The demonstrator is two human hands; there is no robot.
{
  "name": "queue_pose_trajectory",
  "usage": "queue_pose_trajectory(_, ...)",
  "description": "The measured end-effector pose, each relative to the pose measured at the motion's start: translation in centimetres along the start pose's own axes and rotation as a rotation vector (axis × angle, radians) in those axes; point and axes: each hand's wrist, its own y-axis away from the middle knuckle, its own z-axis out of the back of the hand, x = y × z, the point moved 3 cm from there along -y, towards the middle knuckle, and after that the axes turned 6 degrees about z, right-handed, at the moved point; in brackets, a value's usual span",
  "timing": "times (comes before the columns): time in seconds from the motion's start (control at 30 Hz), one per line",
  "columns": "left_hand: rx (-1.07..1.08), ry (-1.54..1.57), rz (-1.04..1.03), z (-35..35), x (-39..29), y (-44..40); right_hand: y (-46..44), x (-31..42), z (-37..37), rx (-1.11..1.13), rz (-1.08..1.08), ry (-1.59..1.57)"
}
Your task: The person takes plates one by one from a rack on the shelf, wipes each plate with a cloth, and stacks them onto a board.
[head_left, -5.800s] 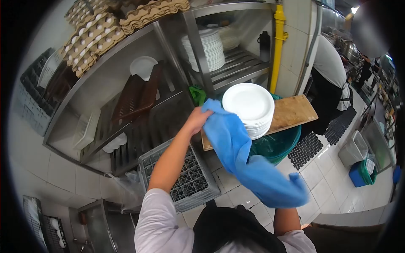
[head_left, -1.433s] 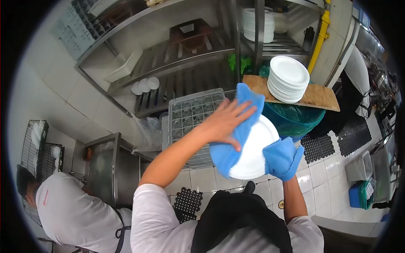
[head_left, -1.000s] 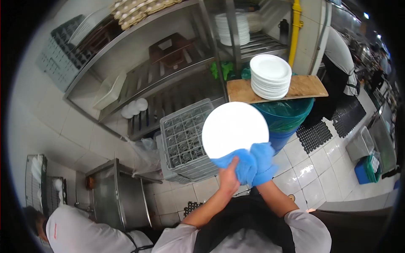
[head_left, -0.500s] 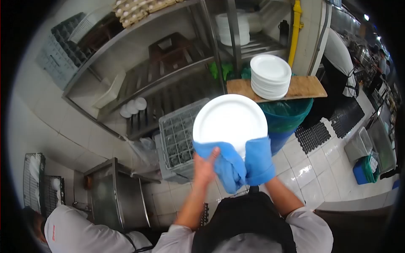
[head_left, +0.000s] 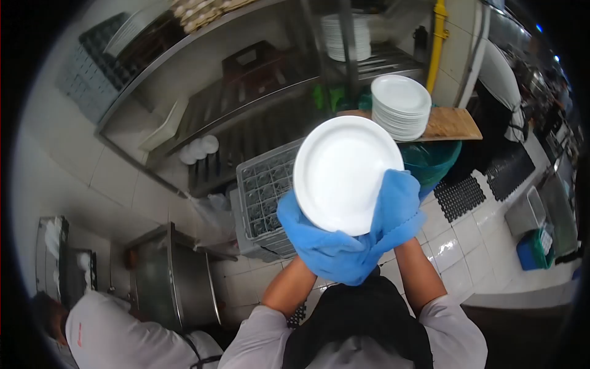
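A white round plate [head_left: 345, 175] is held up in front of me, its face toward the camera. Wrapped round its lower edge and right side is a blue cloth [head_left: 335, 249]. Under the cloth's left part, my left hand [head_left: 300, 261] grips the plate through the fabric; its fingers are covered. My right hand [head_left: 404, 243] is likewise covered by the cloth and closes on the plate's right edge, a cloth fold lying over the rim. Behind the plate to the right, a stack of white plates [head_left: 401, 114] stands on a wooden board [head_left: 452, 124].
The board lies across a bin with a green liner [head_left: 433, 160]. A grey glass rack [head_left: 265, 197] stands left of the plate. Metal shelving [head_left: 258, 101] holds more plates and egg trays [head_left: 203, 12]. At lower left, a co-worker [head_left: 117, 329] is beside a steel sink [head_left: 175, 277].
The plate has risen slightly and shifted right. The cloth now wraps more of its lower and right edge, and my left thumb, bare before, is covered.
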Motion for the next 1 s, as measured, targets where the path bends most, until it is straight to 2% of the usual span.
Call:
queue_pose_trajectory(0.1,0.016,-0.306,0.152,2.2,1.8,0.0,1.0,-2.1,2.3,-0.186,0.297,0.425)
queue_pose_trajectory(0.13,0.027,-0.352,0.173,2.2,2.2,-0.5,1.7,-3.2,2.3,-0.197,0.286,0.446)
queue_pose_trajectory(0.2,0.042,-0.417,0.187,1.5,1.9,-2.1,2.7,-3.7,2.7,-0.319,0.091,0.156)
queue_pose_trajectory(0.23,0.044,-0.431,0.193,1.2,2.1,-2.9,3.0,-3.6,3.7,-0.326,0.087,0.165)
queue_pose_trajectory(0.3,0.04,-0.436,0.197,0.8,2.0,-5.2,2.5,-1.5,4.8,-0.004,0.326,0.74)
queue_pose_trajectory(0.33,0.038,-0.445,0.193,0.1,1.7,-6.9,2.2,-1.6,4.9,-0.016,0.329,0.742)
queue_pose_trajectory(0.4,0.028,-0.373,0.18,-1.9,1.3,-10.3,1.7,-2.8,4.7,0.137,0.093,0.689)
queue_pose_trajectory(0.43,-0.002,-0.405,0.179,-2.7,0.8,-12.5,1.8,-3.7,5.1,0.129,0.094,0.694)
queue_pose_trajectory(0.5,-0.03,-0.438,0.174,-4.3,0.1,-17.2,2.2,-5.6,5.2,0.302,0.327,0.591)
queue_pose_trajectory(0.53,-0.032,-0.449,0.191,-5.1,0.0,-20.0,1.7,-5.8,5.8,0.293,0.334,0.596)
queue_pose_trajectory(0.6,-0.025,-0.451,0.199,-6.6,0.1,-25.7,0.3,-6.7,8.4,-0.002,0.121,-0.082)
queue_pose_trajectory(0.63,-0.021,-0.474,0.18,-7.3,0.3,-28.7,-0.3,-7.4,9.2,-0.002,0.134,-0.076)
queue_pose_trajectory(0.73,-0.012,-0.507,0.196,-9.6,0.6,-33.8,-1.6,-10.9,11.4,0.163,-0.09,-0.192)
queue_pose_trajectory(0.8,-0.096,-0.541,0.187,-10.3,1.2,-36.3,-3.1,-12.8,12.2,0.278,-0.252,-0.277)
queue_pose_trajectory(0.83,-0.103,-0.54,0.183,-10.4,1.5,-37.5,-4.2,-13.4,12.8,0.284,-0.25,-0.281)
queue_pose_trajectory(0.9,-0.207,-0.71,0.043,-11.3,0.9,-37.1,-6.9,-12.1,14.9,0.204,-0.138,-0.374)
queue_pose_trajectory(0.93,-0.225,-0.705,0.048,-11.4,0.9,-36.1,-8.0,-11.5,17.9,0.279,-0.053,-0.195)
queue_pose_trajectory(1.0,-0.072,-0.801,0.078,-13.1,1.0,-31.5,-10.3,-12.3,23.8,0.148,0.013,-0.086)
